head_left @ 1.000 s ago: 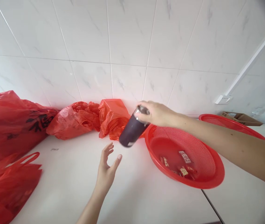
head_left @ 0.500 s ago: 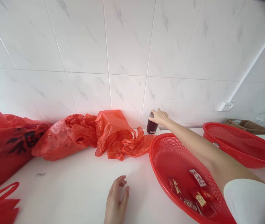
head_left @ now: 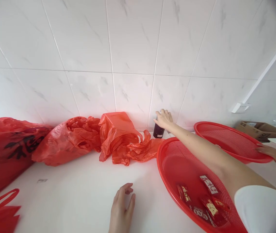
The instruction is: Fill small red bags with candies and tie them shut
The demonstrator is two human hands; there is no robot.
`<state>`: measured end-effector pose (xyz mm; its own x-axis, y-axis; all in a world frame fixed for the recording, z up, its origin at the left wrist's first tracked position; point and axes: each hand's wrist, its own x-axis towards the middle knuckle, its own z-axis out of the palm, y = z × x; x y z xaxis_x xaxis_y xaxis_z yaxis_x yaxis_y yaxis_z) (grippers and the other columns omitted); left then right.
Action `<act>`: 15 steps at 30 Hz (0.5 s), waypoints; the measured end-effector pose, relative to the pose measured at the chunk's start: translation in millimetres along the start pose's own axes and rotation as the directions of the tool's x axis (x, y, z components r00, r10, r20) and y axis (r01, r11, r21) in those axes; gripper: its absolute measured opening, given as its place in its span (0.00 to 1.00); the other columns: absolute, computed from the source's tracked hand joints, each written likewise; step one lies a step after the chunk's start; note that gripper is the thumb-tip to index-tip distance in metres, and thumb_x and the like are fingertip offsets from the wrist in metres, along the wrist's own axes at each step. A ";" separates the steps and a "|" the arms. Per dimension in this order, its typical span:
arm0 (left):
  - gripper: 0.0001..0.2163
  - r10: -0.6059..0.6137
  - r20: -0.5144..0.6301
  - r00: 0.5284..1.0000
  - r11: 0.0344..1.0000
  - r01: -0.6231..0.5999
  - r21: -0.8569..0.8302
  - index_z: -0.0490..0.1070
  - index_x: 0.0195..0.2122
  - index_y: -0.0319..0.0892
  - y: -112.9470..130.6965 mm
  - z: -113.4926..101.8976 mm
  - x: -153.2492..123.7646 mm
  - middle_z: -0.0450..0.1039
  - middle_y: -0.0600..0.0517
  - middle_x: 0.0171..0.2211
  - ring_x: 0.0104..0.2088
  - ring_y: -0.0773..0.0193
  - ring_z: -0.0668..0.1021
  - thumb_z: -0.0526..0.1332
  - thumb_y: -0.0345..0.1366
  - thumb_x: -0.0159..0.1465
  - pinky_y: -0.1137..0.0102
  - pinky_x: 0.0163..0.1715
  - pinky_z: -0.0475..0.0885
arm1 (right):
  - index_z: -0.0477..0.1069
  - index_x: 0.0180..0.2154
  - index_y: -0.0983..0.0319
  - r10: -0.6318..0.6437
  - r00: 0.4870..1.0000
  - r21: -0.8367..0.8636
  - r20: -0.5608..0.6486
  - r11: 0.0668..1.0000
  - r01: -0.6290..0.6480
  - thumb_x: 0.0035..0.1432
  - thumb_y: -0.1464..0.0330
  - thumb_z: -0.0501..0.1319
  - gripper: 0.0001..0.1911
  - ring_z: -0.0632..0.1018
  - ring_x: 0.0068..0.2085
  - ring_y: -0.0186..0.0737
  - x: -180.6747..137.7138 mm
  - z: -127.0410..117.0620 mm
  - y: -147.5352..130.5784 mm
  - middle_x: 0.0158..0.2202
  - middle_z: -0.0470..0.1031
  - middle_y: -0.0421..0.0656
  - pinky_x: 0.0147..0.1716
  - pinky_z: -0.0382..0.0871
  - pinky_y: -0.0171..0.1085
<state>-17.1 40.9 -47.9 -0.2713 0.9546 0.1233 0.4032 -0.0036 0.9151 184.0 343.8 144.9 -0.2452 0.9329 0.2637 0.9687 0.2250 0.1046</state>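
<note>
1. The right hand [head_left: 165, 119] reaches over the top of a dark can [head_left: 158, 132], palm down and fingers arched; whether they press on it I cannot tell.
2. The can stands upright at the back edge of the tabletop [head_left: 79, 191], close to the tiled wall [head_left: 133, 38].
3. The right arm stretches forward, crossing above a red basket [head_left: 174, 153], its white sleeve [head_left: 259, 207] over the basket's near right side.
4. The left hand [head_left: 122, 205] holds nothing; it hovers over the bare middle of the tabletop, fingers loosely curled, thumb apart.
5. Snack packets [head_left: 209, 184] lie in the basket.
6. A crumpled red bag [head_left: 118, 136] spreads just left of the can, between it and the left hand.
7. More red bags [head_left: 67, 142] line the back edge toward the left end.
8. Beyond the arm, another person's hand [head_left: 269, 150] touches a second basket [head_left: 225, 132]; a cardboard box [head_left: 259, 131] sits behind, toward the right end.
</note>
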 end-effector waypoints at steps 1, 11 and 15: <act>0.16 0.002 0.018 1.000 1.000 -0.002 0.005 0.68 0.49 0.47 1.5 -1.5 0.1 0.73 0.46 0.43 0.44 0.54 0.76 0.54 0.48 0.64 0.65 0.33 0.71 | 0.58 0.61 0.61 -0.069 0.997 0.002 0.034 0.998 0.069 0.66 0.58 0.51 0.25 0.60 0.62 0.58 -6.3 2.2 -11.1 0.61 0.57 0.57 0.57 0.55 0.52; 0.15 0.045 0.066 0.997 0.999 -0.044 -0.020 0.67 0.49 0.46 8.6 -7.9 2.0 0.72 0.46 0.43 0.43 0.55 0.75 0.53 0.45 0.65 0.67 0.31 0.70 | 0.68 0.52 0.62 -0.294 0.911 0.062 0.288 0.955 0.289 0.64 0.63 0.58 0.16 0.74 0.48 0.43 -35.8 1.4 -67.8 0.52 0.70 0.48 0.47 0.72 0.47; 0.15 0.074 0.073 0.995 0.997 -0.072 -0.038 0.67 0.48 0.47 7.9 -7.9 1.9 0.72 0.47 0.42 0.43 0.55 0.75 0.54 0.45 0.64 0.67 0.31 0.69 | 0.68 0.51 0.62 -0.367 0.864 0.128 0.346 0.930 0.344 0.64 0.63 0.58 0.16 0.75 0.46 0.42 -42.4 -17.2 -68.1 0.51 0.71 0.47 0.45 0.73 0.45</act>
<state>-21.3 40.3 -37.4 -0.1763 0.9708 0.1629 0.3885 -0.0834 0.9177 127.8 284.1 143.1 -0.5537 0.8206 -0.1420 0.8219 0.5659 0.0654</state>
